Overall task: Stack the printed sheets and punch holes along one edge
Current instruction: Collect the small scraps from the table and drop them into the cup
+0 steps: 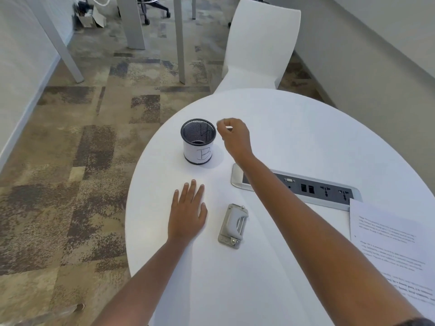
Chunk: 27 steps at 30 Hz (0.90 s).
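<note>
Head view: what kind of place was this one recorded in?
Most likely an office or meeting room: a round white table with a built-in power and data socket strip, patterned carpet tiles, and a wheeled office chair behind.

Grey hole punch (233,225) lies flat — printed sheets (390,250) well apart, right.
</note>
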Each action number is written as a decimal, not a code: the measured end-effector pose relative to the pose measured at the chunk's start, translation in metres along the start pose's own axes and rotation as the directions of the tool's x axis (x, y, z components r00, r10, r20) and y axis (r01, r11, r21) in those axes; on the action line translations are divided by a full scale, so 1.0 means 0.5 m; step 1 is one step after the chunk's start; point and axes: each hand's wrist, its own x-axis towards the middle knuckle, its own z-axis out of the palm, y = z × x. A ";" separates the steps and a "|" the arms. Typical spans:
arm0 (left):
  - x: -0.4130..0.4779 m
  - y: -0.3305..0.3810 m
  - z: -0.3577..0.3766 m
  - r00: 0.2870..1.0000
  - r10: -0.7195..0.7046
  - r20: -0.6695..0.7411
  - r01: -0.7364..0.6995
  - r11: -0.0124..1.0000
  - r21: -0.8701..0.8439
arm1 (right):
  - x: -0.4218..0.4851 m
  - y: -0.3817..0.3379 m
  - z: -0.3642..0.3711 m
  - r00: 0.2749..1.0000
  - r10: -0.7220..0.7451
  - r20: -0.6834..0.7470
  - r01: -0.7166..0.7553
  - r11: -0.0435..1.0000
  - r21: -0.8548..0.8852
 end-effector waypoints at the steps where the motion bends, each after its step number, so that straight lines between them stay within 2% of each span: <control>1: 0.000 0.000 0.000 1.000 0.002 0.004 -0.002 1.000 0.003 | 0.009 -0.003 0.009 1.000 -0.021 0.004 0.021 0.999 -0.031; 7: 0.001 -0.001 0.000 1.000 0.005 0.013 -0.005 1.000 0.005 | 0.032 0.002 0.039 1.000 -0.014 0.006 0.014 0.991 -0.133; 17: 0.001 0.000 0.001 1.000 0.013 -0.006 -0.013 1.000 0.008 | 0.005 0.050 0.030 0.995 0.083 -0.060 -0.085 0.996 -0.039; 27: -0.005 0.006 -0.004 1.000 0.026 0.013 -0.027 0.999 0.042 | -0.181 0.242 -0.094 0.960 0.195 -0.202 -0.226 0.963 -0.147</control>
